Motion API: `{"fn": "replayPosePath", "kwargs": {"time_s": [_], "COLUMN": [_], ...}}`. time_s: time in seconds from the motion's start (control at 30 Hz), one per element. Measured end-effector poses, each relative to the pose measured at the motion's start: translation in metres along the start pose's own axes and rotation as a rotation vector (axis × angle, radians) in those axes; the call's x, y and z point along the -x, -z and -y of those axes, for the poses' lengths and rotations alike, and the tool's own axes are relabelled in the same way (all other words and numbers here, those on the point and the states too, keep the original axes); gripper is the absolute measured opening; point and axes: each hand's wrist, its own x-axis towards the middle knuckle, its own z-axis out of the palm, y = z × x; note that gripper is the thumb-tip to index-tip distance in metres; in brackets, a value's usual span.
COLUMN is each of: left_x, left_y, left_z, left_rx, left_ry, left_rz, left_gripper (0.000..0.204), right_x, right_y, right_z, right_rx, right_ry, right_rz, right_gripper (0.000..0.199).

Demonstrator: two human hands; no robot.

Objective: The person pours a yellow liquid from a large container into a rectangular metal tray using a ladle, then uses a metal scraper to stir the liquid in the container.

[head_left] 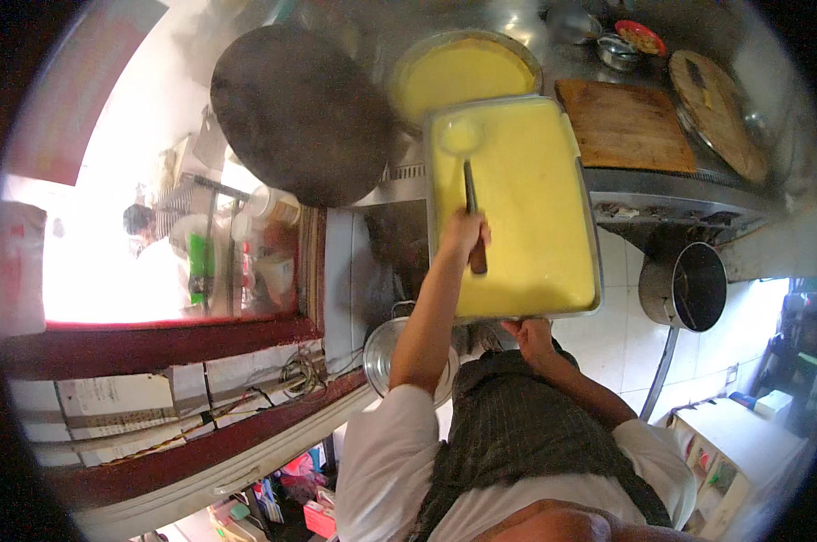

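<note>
A rectangular metal tray (595, 226) holds a smooth, pale yellow liquid that covers its bottom. My left hand (465, 233) is closed round the dark handle of a ladle (470, 194), over the left part of the tray. The ladle's round bowl lies at the liquid near the far left corner, with yellow inside it. At the tray's near edge, my right hand (533, 340) grips the rim; some of its fingers are hidden beneath. Behind the tray stands a wide round pan (532, 54) with the same yellow in it.
A large dark round lid (295, 117) stands at the left, by a red-framed window (313, 271). Right of the tray are a wooden cutting board (625, 125) and a round board (716, 113) with a knife. A long-handled pot (662, 285) hangs below the counter edge.
</note>
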Motion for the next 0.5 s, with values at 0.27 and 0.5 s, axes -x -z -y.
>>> {"fn": "replayPosePath", "kwargs": {"time_s": [0.27,0.5], "left_x": [0.106,-0.042], "left_y": [-0.008,-0.046], "left_z": [0.049,-0.016], "left_rx": [0.038,0.379], "left_ry": [-0.116,-0.178], "left_rz": [0.074,-0.063], "left_gripper": [0.017,0.011], "right_x": [0.003,-0.015], "right_y": [0.011,0.031], "right_z": [0.008,-0.012], "right_rx": [1.403,0.248], "right_ry": [0.662,0.176], "right_rz": [0.071,0.177], "right_gripper": [0.035,0.005]}}
